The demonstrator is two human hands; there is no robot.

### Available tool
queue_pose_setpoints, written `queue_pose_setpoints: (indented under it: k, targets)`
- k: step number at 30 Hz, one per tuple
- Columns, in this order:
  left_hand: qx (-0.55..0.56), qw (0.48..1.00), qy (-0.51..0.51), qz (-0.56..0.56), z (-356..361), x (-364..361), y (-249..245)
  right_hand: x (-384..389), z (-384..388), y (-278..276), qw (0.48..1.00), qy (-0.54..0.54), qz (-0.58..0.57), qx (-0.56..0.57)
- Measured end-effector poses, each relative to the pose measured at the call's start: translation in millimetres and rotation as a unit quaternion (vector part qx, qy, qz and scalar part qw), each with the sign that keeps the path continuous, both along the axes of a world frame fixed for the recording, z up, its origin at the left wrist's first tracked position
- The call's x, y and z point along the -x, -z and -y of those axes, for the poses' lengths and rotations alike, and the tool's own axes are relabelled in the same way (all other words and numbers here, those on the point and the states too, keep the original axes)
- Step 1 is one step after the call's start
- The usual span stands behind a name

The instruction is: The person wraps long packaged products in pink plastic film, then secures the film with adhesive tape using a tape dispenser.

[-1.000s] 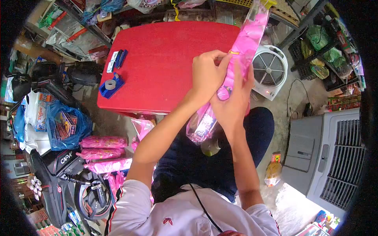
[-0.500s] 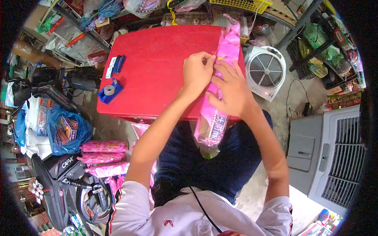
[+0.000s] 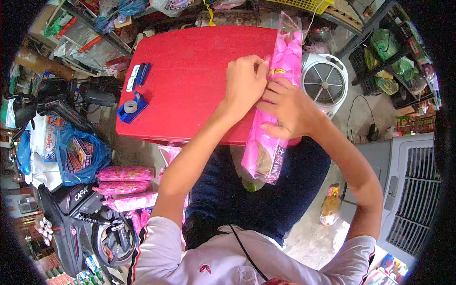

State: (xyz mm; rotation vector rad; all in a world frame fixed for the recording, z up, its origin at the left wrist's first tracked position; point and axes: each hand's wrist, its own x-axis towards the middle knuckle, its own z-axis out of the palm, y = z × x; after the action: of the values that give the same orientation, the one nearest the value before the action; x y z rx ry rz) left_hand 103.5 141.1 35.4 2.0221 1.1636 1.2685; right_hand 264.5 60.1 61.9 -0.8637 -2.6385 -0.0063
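Note:
A long pink package [image 3: 269, 140] in a clear plastic sleeve lies along the right side of the red table [image 3: 199, 71], its near end jutting over the edge above my lap. My left hand [image 3: 245, 83] is closed, with its fingers curled in a pinch at the package's left side. Over the middle of the package lies my right hand [image 3: 292, 108], fingers bent across it toward the left hand and thumb lower down. What the left fingertips pinch is partly hidden. A yellow label shows just above the right fingers.
A blue tape dispenser [image 3: 133, 108] and a stapler [image 3: 143, 74] sit at the table's left. To the right stand a white box fan [image 3: 325, 85] and a grey air cooler [image 3: 413, 190]. Several pink packages [image 3: 124, 174] lie on the floor at left, near a motorbike [image 3: 71, 213].
The package has shifted slightly right and turned, showing more of its plain pink side. Both hands moved right with it, and my right elbow swung outward.

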Motion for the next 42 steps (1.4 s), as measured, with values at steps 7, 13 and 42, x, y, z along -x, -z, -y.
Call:
queue_pose_setpoints:
  k: [7, 13, 42]
  targets:
    - [0.083, 0.995, 0.011, 0.056, -22, 8, 22, -9, 3, 1, 1.000, 0.000, 0.013, 0.015]
    - [0.139, 0.987, 0.017, 0.080, -21, 6, 13, -16, 1, -2, 0.999, -0.003, 0.022, 0.047]
    - [0.058, 0.997, -0.004, 0.049, -30, 10, 4, -27, -7, 22, 0.999, -0.002, 0.023, 0.040]
